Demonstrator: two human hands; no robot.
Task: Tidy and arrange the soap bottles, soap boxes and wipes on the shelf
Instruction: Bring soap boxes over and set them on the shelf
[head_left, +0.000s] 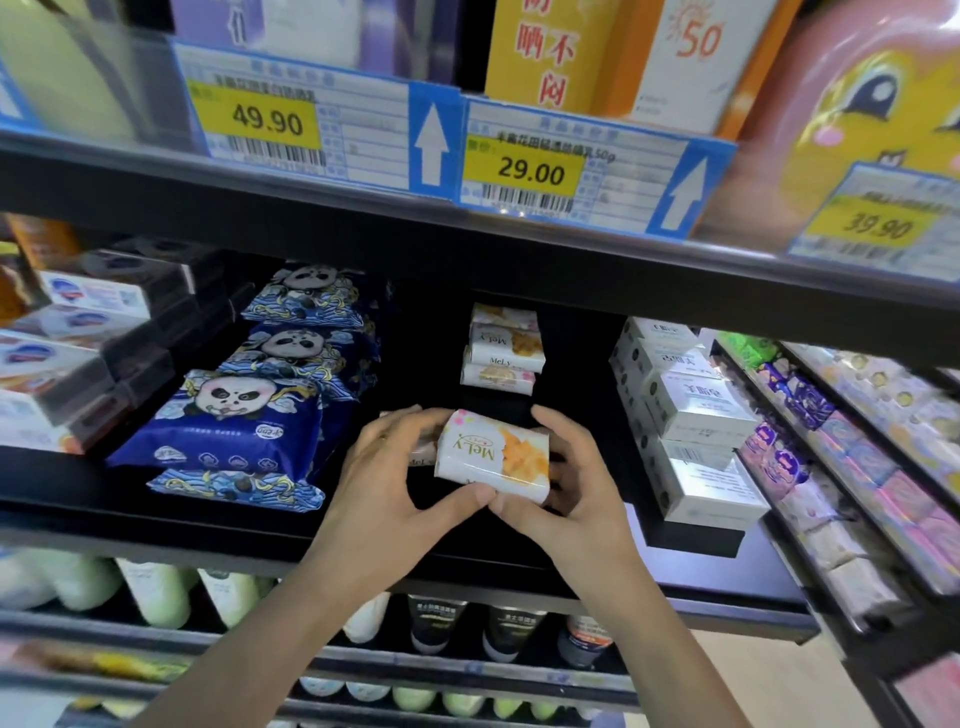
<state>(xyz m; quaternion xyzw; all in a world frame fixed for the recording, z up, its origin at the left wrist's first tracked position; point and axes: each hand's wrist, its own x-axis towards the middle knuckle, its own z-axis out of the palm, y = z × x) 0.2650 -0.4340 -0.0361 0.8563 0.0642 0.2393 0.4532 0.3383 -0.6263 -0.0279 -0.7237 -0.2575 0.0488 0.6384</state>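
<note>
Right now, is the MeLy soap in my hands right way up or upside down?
Upside down: the MeLy soap box, held by the left hand and right hand, shows inverted lettering.

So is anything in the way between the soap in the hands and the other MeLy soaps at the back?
Nothing visible. Both hands, left and right, hold the soap, and the dark shelf between it and the soap stack looks bare.

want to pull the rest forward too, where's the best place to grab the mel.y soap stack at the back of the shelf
Probably best to take the Mel.y soap stack by its two short ends, coming straight in from the front. It stands alone with dark bare shelf on either side, so fingers fit there. The bars lie flat and loose, so clamp one or two at a time. Both hands, left hand and right hand, now hold the front soap bar.
</note>
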